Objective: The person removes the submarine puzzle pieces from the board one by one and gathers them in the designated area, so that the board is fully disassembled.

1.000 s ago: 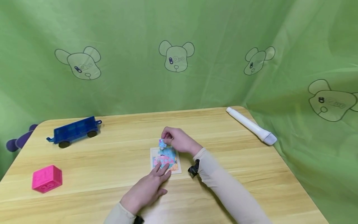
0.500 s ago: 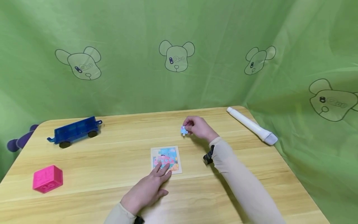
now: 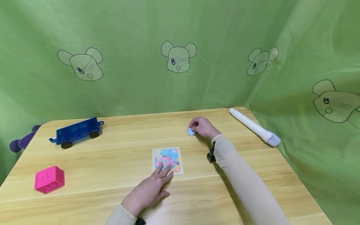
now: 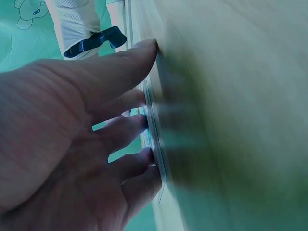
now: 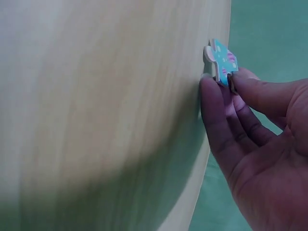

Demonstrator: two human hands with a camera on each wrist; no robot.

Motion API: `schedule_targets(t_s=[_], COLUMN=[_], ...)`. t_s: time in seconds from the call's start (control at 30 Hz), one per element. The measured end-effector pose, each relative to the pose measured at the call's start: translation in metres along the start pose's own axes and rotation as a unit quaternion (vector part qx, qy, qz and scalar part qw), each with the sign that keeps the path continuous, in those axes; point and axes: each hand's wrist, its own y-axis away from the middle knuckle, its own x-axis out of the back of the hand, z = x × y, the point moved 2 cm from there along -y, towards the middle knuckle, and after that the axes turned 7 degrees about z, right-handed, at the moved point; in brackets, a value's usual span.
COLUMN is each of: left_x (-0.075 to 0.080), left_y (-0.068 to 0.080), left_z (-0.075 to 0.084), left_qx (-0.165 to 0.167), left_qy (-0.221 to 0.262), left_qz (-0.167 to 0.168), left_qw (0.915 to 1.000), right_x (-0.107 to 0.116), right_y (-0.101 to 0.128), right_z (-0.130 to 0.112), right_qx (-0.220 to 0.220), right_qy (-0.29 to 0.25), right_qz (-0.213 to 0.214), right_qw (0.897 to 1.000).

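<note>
A small framed jigsaw puzzle (image 3: 181, 157) with a pink and blue picture lies at the middle of the table. My left hand (image 3: 150, 190) rests on its near edge with fingers spread and straight; in the left wrist view the fingertips (image 4: 144, 156) press on the thin board. To the right and behind the puzzle, my right hand (image 3: 203, 127) pinches a light blue puzzle piece (image 3: 191, 131) between thumb and fingers. The right wrist view shows this piece (image 5: 223, 60), blue with pink marks, tilted close over the tabletop.
A blue toy wagon (image 3: 77, 132) stands at the back left of the wooden table (image 3: 112, 175). Nearer on the left sits a pink block (image 3: 49, 179). A white microphone-shaped toy (image 3: 254, 126) lies along the right edge. Green curtain (image 3: 135, 62) hangs behind the table.
My right hand has carried the puzzle piece from the puzzle's top edge to the right and back, then lowered it towards the table. The left hand stays on the puzzle.
</note>
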Motion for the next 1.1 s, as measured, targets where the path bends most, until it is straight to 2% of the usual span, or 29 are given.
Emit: schedule_targets(t_s=[0.2,0.5,0.6,0.7,0.9,1.0,1.1], left_x=[0.000,0.001,0.000,0.001,0.001,0.001,0.002], left_y=[0.000,-0.001,0.000,0.000,-0.001,-0.001,0.000], left_z=[0.000,0.000,-0.001,-0.001,-0.001,-0.001,-0.002], left_qx=[0.002,0.002,0.002,0.002,0.002,0.003,0.006], left_qy=[0.000,0.002,0.000,0.002,0.004,0.007,0.014], left_qz=[0.001,0.000,-0.002,-0.004,-0.004,-0.006,-0.008], left_qw=[1.0000,1.0000,1.0000,1.0000,1.0000,1.0000,0.9999], right_x=[-0.001,0.000,-0.004,-0.010,-0.031,-0.043,-0.053], right_y=[-0.004,0.001,0.007,0.018,0.042,0.049,0.052], right_z=[0.003,0.011,0.002,-0.016,-0.057,-0.069,-0.078], right_qx=[0.013,-0.006,0.010,0.037,0.096,0.131,0.178], right_qy=[0.031,0.027,0.022,0.021,0.034,0.048,0.071], right_qz=[0.007,0.045,0.046,0.027,-0.053,-0.087,-0.114], right_qw=[0.999,0.999,0.999,0.999,0.993,0.986,0.975])
